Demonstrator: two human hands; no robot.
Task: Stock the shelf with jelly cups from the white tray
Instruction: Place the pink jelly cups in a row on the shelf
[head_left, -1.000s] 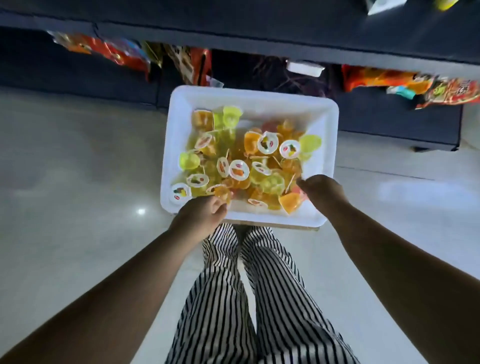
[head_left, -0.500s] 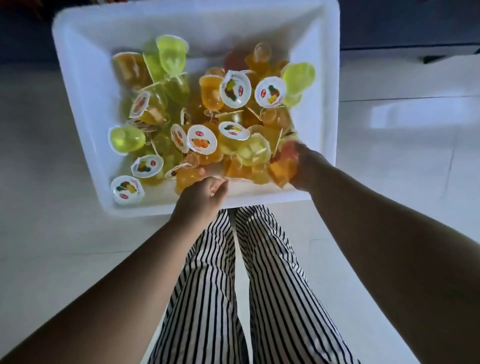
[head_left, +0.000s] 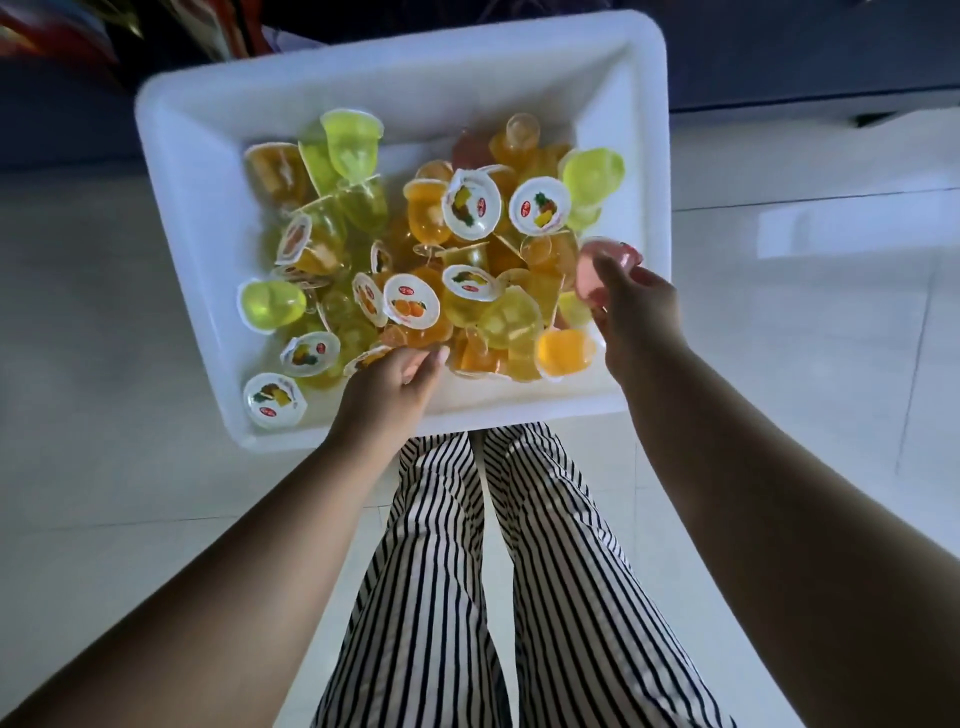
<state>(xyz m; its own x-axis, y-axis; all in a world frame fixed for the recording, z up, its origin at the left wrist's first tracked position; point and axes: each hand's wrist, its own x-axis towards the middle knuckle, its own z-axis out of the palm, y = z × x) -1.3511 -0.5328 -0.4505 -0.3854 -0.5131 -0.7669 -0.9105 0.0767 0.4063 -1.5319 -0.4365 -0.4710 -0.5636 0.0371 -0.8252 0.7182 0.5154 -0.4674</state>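
- Leftmost, the white tray (head_left: 171, 218) is sitting on the pale floor (head_left: 78, 338) and is filling the middle of the view, with the jelly cups (head_left: 415, 306) lying heaped in it: green ones to the left, orange and yellow ones across the centre and right.
- Next, the left hand (head_left: 387, 387) is reaching over the near rim with its fingers curled down into the near edge of the heap; they are touching an orange cup, but whether they are pinching it or only resting on it I cannot tell.
- Centrally, the bulk of the cups is lying just far of those fingers, lids facing every way, so there is no shared long axis.
- Further right, the right hand (head_left: 636, 306) is hovering over the right near corner, its fingers closing around a pink cup (head_left: 592, 270) raised above the pile.
- Judging by this, the right hand is the nearer to carrying a cup out.
- Far beyond the tray, the dark shelf (head_left: 779, 52) is waiting, well apart from both hands.
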